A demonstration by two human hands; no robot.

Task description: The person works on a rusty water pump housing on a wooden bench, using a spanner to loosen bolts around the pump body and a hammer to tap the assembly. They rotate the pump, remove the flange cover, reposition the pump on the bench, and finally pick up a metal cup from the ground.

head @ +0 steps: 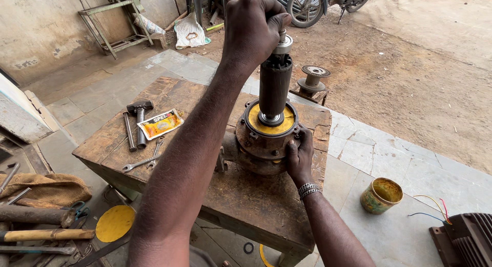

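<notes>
Head view | left hand [253,29] closed around top of rotor [275,88] — upright in rusty housing [261,141] on wooden table [241,200] | right hand [300,157] grips housing rim | likely heavy, stiff, greasy — hold shaft firmly

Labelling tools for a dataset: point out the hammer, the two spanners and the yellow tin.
hammer [140,107]: head view, on its dark head.
spanners [146,161]: head view, on the longer one's shaft.
yellow tin [373,201]: head view, on its outer wall.
</notes>
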